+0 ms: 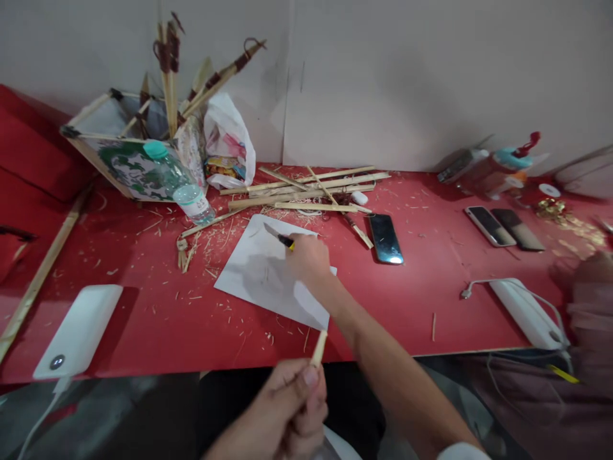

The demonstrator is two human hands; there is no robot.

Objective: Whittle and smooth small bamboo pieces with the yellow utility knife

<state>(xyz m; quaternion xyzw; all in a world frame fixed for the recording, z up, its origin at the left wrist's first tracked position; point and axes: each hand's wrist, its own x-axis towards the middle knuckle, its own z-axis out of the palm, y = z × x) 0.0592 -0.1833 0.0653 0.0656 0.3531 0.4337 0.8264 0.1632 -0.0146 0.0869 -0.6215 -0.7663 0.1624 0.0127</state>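
Observation:
My right hand [311, 259] is closed round a yellow-and-black utility knife [279, 235], its blade pointing up and to the left. It is over a white sheet of paper [249, 271] on the red table; whether it touches the sheet I cannot tell. Below the table's front edge, my left hand [292, 406] pinches a short pale wooden stick [318, 348], whose tip points up. Wood shavings [218, 239] lie scattered around the paper. Behind it is a loose pile of wooden strips [306, 191].
A plastic bottle [189, 191] and a box of sticks [138, 166] stand at back left, beside a white plastic bag [234, 134]. A phone [385, 239] lies right of the paper. White power banks [83, 326] rest on both sides. Another person's sleeve [591, 313] shows at right.

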